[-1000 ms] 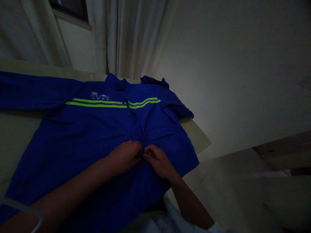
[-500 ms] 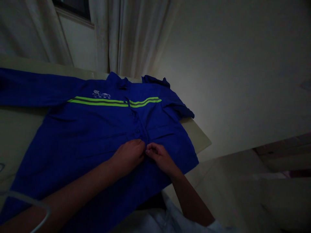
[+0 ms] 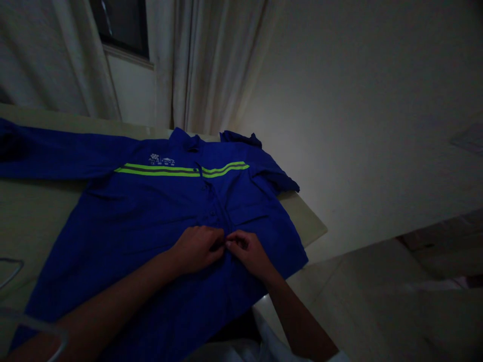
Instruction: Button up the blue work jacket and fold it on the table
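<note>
A blue work jacket (image 3: 151, 216) lies spread front side up, with a yellow-green and grey stripe across its chest and a white logo near the collar. Its front opening runs down the middle, with small buttons showing along it. My left hand (image 3: 199, 247) is closed on the edge of this opening. Close beside it, almost touching, my right hand (image 3: 247, 250) pinches the same opening with thumb and forefinger. The fingertips meet over the cloth, so any button between them is hidden. The jacket's sleeve on the left stretches out flat; the one on the right is bunched up.
The jacket rests on a pale table (image 3: 305, 216), whose corner shows at the right. Behind stand light curtains (image 3: 211, 65), a dark window (image 3: 121, 25) and a plain wall (image 3: 358, 125). A pale wire loop (image 3: 56, 332), perhaps a hanger, is at lower left.
The view has tilted up slightly, so the jacket sits lower in it. Both hands stay at the front opening; the right fingers have shifted slightly against the left ones.
</note>
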### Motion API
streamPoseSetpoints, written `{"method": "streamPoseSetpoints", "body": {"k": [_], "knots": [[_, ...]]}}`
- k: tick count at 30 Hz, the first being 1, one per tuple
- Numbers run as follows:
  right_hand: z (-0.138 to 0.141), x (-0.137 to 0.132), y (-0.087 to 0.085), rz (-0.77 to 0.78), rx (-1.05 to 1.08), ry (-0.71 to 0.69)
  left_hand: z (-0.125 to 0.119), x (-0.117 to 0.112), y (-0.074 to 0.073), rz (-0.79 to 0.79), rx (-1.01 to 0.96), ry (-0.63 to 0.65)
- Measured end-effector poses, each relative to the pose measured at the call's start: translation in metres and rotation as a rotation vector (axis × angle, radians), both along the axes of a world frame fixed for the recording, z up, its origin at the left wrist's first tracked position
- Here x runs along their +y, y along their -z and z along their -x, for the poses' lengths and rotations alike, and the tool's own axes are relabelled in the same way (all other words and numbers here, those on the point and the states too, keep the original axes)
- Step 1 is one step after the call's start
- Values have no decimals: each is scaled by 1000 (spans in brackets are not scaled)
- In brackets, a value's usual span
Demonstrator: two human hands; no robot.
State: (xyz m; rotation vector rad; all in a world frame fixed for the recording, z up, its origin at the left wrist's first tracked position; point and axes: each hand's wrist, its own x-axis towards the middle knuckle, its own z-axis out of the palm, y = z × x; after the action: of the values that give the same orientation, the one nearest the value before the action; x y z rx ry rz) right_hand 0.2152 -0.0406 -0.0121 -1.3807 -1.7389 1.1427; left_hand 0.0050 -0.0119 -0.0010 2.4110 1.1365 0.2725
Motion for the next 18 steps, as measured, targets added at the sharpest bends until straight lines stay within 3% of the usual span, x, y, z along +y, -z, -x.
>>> {"method": "streamPoseSetpoints", "body": {"k": [4, 8, 11, 14, 18], "knots": [[-10, 6, -11, 84, -51, -16, -9, -11, -2, -6, 79, -100], [-10, 41, -24, -161, -297, 47, -22, -27, -7, 11, 100, -134], [9, 83, -23, -329, -442, 23, -25, -31, -8, 46, 81, -114], [37, 120, -15, -390, -614, -27, -20, -27, -6, 76, 33, -75], [60, 143, -8, -422, -836, -103, -11, -15, -3, 117, -70, -15]]}}
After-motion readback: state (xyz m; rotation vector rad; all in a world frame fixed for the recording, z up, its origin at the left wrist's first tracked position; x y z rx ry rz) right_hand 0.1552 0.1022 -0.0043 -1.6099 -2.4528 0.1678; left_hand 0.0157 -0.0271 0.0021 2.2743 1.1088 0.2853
